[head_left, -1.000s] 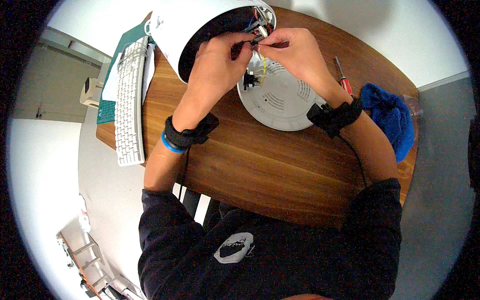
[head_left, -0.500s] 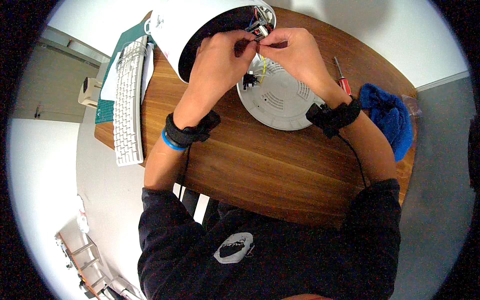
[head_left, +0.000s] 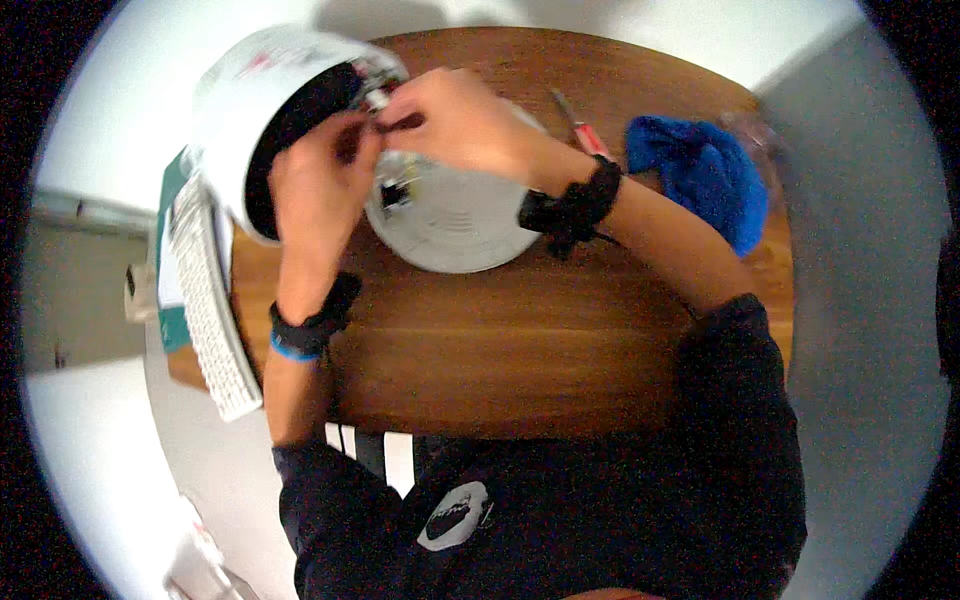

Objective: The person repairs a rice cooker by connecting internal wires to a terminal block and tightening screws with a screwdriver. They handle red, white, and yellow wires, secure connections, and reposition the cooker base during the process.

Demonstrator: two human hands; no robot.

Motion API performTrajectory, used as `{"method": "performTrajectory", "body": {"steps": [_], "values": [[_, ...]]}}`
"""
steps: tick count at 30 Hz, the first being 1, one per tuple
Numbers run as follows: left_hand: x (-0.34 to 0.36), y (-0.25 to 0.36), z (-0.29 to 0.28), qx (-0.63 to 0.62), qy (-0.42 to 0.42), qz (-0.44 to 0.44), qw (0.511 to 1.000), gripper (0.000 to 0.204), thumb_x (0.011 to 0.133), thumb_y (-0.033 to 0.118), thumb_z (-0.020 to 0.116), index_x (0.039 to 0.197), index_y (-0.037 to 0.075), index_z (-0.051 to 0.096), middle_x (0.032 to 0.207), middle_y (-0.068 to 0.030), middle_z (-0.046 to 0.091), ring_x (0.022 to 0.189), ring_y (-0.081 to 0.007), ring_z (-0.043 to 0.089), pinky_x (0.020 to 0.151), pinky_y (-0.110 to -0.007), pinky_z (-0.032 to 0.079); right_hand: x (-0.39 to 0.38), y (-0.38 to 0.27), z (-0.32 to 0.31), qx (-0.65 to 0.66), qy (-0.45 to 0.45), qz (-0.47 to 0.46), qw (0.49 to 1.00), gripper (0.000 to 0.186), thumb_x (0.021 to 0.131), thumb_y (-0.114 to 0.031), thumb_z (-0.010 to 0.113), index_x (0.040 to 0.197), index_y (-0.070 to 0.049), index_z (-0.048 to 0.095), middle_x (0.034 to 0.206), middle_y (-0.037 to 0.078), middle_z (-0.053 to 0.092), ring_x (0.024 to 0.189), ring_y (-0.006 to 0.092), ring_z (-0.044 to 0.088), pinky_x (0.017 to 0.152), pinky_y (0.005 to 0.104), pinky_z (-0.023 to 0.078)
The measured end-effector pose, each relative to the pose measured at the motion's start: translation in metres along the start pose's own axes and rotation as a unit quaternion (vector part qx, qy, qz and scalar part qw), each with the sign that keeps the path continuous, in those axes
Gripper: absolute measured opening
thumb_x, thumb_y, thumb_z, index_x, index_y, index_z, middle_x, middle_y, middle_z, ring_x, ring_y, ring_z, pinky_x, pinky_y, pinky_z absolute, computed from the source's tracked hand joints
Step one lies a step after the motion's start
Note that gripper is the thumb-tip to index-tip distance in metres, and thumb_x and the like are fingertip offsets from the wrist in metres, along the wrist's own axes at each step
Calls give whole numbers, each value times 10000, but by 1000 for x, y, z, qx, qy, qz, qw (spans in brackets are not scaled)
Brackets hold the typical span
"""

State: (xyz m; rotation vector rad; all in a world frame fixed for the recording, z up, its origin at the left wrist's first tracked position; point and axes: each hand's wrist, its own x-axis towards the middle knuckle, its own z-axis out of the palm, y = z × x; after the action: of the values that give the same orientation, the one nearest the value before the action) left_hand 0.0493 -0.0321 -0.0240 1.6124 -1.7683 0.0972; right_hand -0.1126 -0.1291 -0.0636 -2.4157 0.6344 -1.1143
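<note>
A white, drum-shaped appliance housing (head_left: 222, 120) lies on its side at the far left of the table, its dark open end facing right. Small parts and wires (head_left: 372, 75) show at the upper rim of that opening. My left hand (head_left: 318, 190) and my right hand (head_left: 455, 120) meet just in front of these parts, fingertips pinched together. What they pinch is blurred and mostly covered by the fingers. Below them sits a round, white vented base plate (head_left: 455, 240), with a small black component (head_left: 397, 193) on its left side.
A white keyboard (head_left: 212, 300) lies along the table's left side, over paper and a green cutting mat (head_left: 178, 335). Right of my right hand are a red-handled screwdriver (head_left: 588, 138) and a crumpled blue cloth (head_left: 700, 180). Bare wood (head_left: 480, 350) shows nearer to me.
The whole view has shifted, so table and things appear further left and are blurred. Both hands stay pinched together by the housing's opening.
</note>
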Motion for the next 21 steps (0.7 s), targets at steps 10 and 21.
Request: {"method": "performTrajectory", "body": {"steps": [10,21], "values": [[4,14,2,87,-2,16,996,207,889,257,703,992,85,752,847,-178,727,781,-362,723,697,-409,564,-49,-18,-159,-159,-162,78,971,380,940,-375,650,975,-1,710,849,203,703,773,360,684,704,429,529],[18,30,-9,155,-70,17,985,192,894,239,682,992,78,719,895,-142,745,834,-366,720,724,-438,561,-244,87,-340,-430,-151,408,791,277,830,-141,741,1084,-51,678,1065,173,719,980,318,697,789,404,546]]}}
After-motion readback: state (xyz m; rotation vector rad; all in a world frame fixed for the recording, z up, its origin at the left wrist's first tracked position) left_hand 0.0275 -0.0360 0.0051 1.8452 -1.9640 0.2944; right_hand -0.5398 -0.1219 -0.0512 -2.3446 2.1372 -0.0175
